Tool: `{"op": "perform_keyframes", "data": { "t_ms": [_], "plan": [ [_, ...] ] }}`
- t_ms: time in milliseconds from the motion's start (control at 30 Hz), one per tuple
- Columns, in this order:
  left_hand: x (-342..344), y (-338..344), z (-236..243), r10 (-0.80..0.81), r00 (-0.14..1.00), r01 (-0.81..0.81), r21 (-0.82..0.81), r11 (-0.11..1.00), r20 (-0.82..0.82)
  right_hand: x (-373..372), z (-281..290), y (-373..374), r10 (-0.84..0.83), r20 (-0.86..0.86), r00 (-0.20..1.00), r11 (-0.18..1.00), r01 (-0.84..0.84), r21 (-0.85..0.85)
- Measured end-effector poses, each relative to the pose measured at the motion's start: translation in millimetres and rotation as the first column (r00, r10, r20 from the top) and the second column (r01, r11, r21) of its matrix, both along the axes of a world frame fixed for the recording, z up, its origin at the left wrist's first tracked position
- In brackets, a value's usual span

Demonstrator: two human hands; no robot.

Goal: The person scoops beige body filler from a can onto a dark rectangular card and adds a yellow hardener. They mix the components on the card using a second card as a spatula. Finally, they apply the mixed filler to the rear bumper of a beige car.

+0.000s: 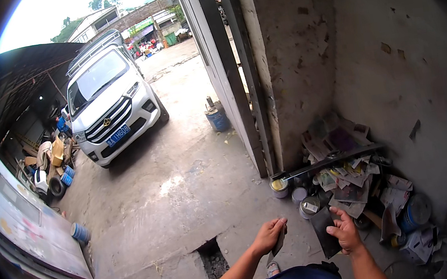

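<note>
My left hand [269, 235] is closed around a small dark flat tool, perhaps a scraper [280, 240], that points down from the fingers. My right hand [344, 232] holds a dark rectangular sheet [323, 231] by its right edge, and the sheet hangs upright between the two hands. Both forearms come up from the lower edge above my blue clothing. Just beyond the hands, several small paint cans [307, 206] stand on the concrete floor, one open can [279, 186] showing yellow paint.
A heap of papers and cans [363, 189] fills the wall corner at right, with a long dark bar [332, 161] across it. A square hole [213, 259] opens in the floor. A white van [111, 106] is parked ahead. A blue bucket [217, 119] stands by the door.
</note>
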State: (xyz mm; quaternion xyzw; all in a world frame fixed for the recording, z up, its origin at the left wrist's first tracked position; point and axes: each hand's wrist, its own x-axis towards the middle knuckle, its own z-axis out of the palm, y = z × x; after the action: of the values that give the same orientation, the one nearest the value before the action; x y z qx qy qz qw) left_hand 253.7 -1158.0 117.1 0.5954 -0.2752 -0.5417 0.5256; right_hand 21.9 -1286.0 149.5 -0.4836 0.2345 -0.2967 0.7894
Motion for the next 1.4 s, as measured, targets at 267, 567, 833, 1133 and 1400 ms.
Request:
{"op": "perform_keyframes", "data": {
  "t_ms": [267,567,833,1133,1400],
  "plan": [
    [-12,-14,1,0.237,0.919,-0.246,-0.013,0.969,0.315,-14,-22,-5,0.217,0.56,0.799,0.778,-0.488,0.395],
    [-9,-13,24,0.284,0.917,-0.256,0.134,0.957,-0.28,-3,8,-6,0.08,0.521,0.85,0.77,-0.384,0.509],
    [-35,-21,30,0.296,0.818,-0.362,-0.042,0.931,-0.493,-8,-1,0,0.137,0.251,0.958,0.925,-0.215,0.315],
    [-63,-23,37,0.335,0.848,-0.423,-0.143,0.895,-0.412,8,4,32,-0.143,0.029,0.989,0.938,0.145,-0.314],
    [-72,-22,50,0.244,0.898,-0.347,-0.25,0.904,-0.365,9,13,41,-0.15,-0.076,0.986,0.87,0.095,-0.483]
  ]
}}
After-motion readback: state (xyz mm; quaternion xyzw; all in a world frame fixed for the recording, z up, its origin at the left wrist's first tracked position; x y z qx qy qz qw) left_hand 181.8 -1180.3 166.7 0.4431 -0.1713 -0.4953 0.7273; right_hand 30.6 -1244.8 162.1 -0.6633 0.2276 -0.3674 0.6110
